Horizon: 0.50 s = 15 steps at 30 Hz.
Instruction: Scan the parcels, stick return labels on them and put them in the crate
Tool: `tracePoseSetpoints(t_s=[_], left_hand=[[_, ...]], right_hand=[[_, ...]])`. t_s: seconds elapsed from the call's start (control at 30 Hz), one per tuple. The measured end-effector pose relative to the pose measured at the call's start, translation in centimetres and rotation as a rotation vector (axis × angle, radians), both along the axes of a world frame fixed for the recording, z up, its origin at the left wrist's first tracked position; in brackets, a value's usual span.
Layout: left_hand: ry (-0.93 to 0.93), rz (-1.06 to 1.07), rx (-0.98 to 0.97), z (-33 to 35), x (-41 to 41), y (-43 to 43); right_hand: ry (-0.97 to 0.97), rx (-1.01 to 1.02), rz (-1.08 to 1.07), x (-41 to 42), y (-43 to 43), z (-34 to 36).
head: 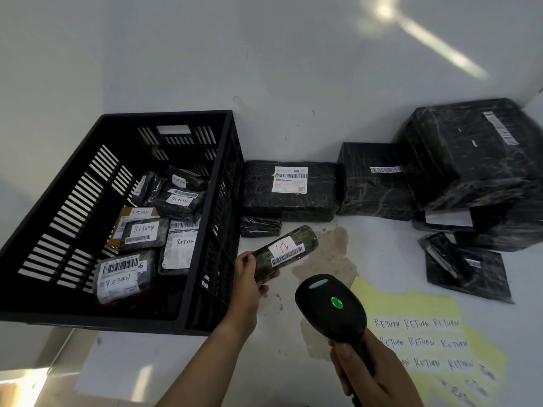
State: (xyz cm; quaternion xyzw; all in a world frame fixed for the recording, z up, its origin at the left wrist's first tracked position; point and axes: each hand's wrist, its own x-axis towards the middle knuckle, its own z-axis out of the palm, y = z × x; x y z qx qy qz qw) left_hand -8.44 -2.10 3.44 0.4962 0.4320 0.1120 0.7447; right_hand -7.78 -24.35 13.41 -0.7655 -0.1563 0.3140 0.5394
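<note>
The left hand (248,271) grips a small wrapped parcel (286,251) above the desk (382,259), just right of the black crate (202,201). The right hand (367,374) clasps a scanner (332,306), green light lit, beside the label sheet (426,333).

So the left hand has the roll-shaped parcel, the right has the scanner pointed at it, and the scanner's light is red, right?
No: the head view shows the light on the scanner green, not red. The left hand does hold the roll-shaped parcel, and the right hand the scanner pointed at it.
</note>
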Motion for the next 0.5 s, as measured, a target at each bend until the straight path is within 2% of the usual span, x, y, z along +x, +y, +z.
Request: tracePoseSetpoints(t_s=[0.5], left_hand=[[0.006, 0.022, -0.033, 0.4, 0.2, 0.3]], right_hand=[[-0.017, -0.029, -0.043, 0.1, 0.5, -1.7]])
